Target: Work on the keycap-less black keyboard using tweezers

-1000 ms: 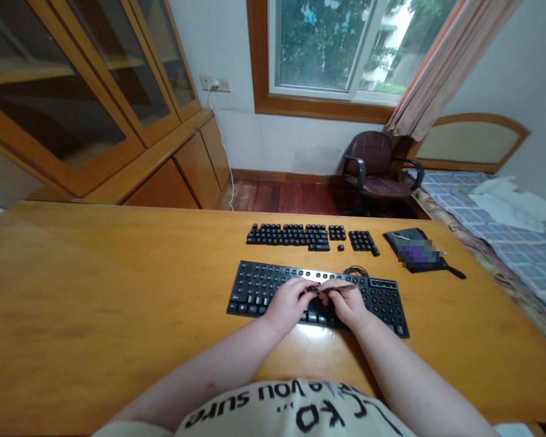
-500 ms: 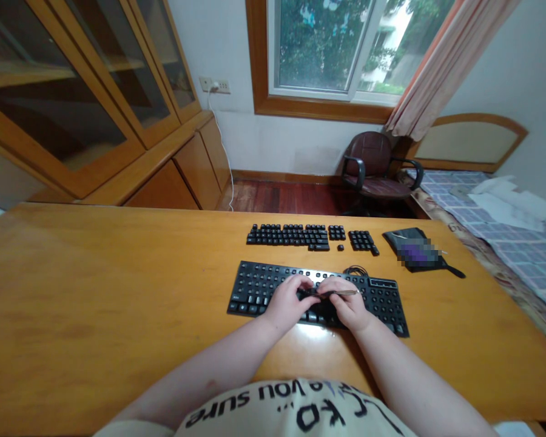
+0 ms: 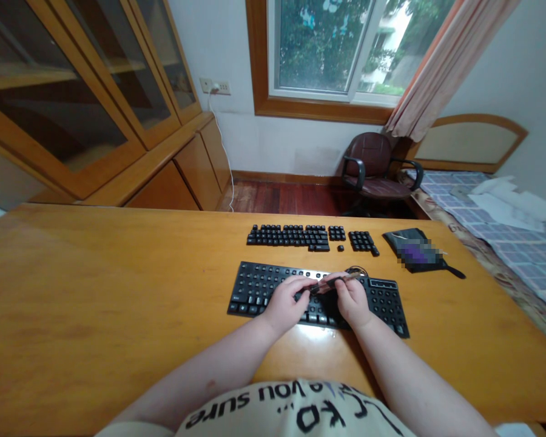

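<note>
A black keyboard (image 3: pixel 382 303) lies on the desk below both hands, many of its switch posts bare and some keycaps seated along its lower left. My left hand (image 3: pixel 286 303) is closed above the keyboard's middle, thumb and fingers pinching a small black piece (image 3: pixel 315 289) that looks like a keycap, mostly hidden. Close beside it, my right hand (image 3: pixel 352 302) grips a slim stick-like tool (image 3: pixel 339 281), dark toward the left and brownish at its right end. Its exact kind is unclear. The tool's left end reaches the left hand's fingertips.
Beyond the keyboard, loose black keycaps (image 3: pixel 287 235) lie in keyboard-like rows, with a single keycap (image 3: pixel 341 247) apart. A coiled cable (image 3: pixel 356 269) sits behind the keyboard. A black pouch (image 3: pixel 414 249) with a strap rests at right on the wooden desk (image 3: pixel 118 291).
My right hand has turned and shifted slightly right, with the tool's right end now raised higher. My left hand stays nearly in place. The keyboard and loose keycaps have not moved.
</note>
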The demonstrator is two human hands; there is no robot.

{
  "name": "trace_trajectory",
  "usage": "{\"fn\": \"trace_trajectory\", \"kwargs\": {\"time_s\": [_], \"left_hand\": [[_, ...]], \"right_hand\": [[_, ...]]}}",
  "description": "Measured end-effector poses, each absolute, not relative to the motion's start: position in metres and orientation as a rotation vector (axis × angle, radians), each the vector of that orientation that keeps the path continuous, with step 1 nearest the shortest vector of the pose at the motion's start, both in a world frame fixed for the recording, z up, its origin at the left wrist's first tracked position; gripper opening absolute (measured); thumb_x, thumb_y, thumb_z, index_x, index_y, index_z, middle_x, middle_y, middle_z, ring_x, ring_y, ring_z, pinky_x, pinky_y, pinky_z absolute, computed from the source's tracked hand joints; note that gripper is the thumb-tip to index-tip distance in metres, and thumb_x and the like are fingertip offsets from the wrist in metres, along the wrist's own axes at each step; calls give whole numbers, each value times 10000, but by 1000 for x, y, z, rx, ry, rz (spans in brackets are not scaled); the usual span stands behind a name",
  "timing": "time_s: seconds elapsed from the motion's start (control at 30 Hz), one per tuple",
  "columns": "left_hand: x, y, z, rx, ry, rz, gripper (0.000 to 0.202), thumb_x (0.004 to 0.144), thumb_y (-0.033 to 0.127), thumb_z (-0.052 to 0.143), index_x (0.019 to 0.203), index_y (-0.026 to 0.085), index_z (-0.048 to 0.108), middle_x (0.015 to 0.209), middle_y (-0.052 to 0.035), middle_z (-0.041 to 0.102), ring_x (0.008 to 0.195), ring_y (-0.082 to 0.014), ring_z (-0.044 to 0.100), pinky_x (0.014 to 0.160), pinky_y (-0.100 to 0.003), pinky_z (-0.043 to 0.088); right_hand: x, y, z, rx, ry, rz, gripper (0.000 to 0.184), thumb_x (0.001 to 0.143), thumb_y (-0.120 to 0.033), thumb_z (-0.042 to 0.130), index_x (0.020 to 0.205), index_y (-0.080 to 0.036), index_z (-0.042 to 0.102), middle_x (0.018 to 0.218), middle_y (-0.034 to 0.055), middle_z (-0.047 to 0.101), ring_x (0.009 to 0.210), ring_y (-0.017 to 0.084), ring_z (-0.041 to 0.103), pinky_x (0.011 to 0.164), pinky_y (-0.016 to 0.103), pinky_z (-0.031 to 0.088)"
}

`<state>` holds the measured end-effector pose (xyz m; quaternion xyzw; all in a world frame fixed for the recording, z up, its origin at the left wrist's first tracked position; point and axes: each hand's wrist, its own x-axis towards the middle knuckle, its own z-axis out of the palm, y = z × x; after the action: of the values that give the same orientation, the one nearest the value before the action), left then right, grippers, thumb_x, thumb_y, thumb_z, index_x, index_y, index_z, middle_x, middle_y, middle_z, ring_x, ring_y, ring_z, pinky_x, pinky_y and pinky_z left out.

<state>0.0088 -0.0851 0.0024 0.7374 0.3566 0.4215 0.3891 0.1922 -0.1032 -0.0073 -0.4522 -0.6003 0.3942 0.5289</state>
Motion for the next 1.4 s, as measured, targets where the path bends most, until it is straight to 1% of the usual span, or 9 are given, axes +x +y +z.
{"fn": "trace_trajectory", "kwargs": {"time_s": [0.13, 0.23, 0.37, 0.57, 0.77, 0.9, 1.1, 1.27, 1.4], "left_hand": [[11, -85, 1, 1893, 938, 1088, 279, 753, 147, 594, 1020, 203, 652, 1002, -62, 661, 959, -185, 593, 891, -353, 484], [10, -85, 2, 1883, 915, 1101, 271, 796, 134, 529, 1025, 199, 658, 1007, -69, 662, 957, -178, 600, 884, -343, 493], [9, -83, -1, 1876, 903, 1086, 341, 818, 70, 446, 1049, 210, 654, 1024, -59, 655, 964, -161, 596, 892, -330, 490], [13, -84, -6, 1856, 939, 1041, 314, 784, 173, 605, 1086, 255, 635, 1026, -42, 645, 960, -167, 586, 873, -323, 498], [12, -86, -3, 1837, 940, 1033, 285, 753, 156, 639, 1022, 249, 656, 974, -31, 651, 917, -163, 590, 844, -315, 503], [12, -87, 0, 1809, 969, 1035, 249, 757, 154, 619, 996, 218, 642, 955, -42, 624, 866, -160, 589, 802, -319, 517], [13, -87, 4, 1788, 979, 1083, 235, 773, 143, 582, 994, 207, 624, 967, -50, 591, 889, -159, 575, 805, -313, 510], [14, -86, -2, 1727, 1032, 1082, 161, 755, 145, 594, 911, 176, 613, 922, -56, 591, 842, -161, 585, 767, -310, 516], [15, -86, -8, 1696, 1068, 1090, 163, 737, 155, 621, 897, 171, 593, 904, -50, 598, 837, -160, 588, 782, -313, 506]], "right_hand": [[191, -102, -11, -1062, -1285, 1045, 255, 881, -427, 455, 896, -213, 593, 806, 71, 691, 678, 214, 669, 601, 352, 564], [190, -101, -11, -1068, -1175, 1125, 288, 869, -473, 454, 889, -213, 577, 790, 73, 696, 651, 219, 669, 584, 364, 565], [188, -99, -8, -1090, -1079, 1189, 326, 828, -527, 491, 860, -211, 563, 781, 71, 701, 635, 222, 670, 587, 376, 569], [188, -95, -8, -1078, -1043, 1279, 330, 796, -526, 543, 845, -200, 562, 730, 45, 698, 582, 198, 668, 547, 337, 570], [191, -95, -12, -1063, -1081, 1320, 336, 806, -516, 532, 850, -184, 566, 714, 46, 695, 546, 179, 660, 553, 326, 575], [193, -95, -11, -1025, -1173, 1295, 344, 811, -520, 520, 829, -186, 601, 785, 72, 700, 617, 202, 668, 582, 349, 575], [193, -96, -7, -985, -1262, 1268, 374, 816, -524, 502, 808, -180, 647, 896, 103, 693, 728, 230, 664, 556, 334, 560], [193, -97, -6, -919, -1250, 1271, 314, 843, -445, 506, 821, -177, 667, 951, 99, 686, 712, 210, 666, 624, 354, 562], [195, -97, -8, -953, -1269, 1172, 329, 839, -453, 507, 789, -173, 673, 924, 105, 688, 848, 246, 651, 734, 397, 547]]}}
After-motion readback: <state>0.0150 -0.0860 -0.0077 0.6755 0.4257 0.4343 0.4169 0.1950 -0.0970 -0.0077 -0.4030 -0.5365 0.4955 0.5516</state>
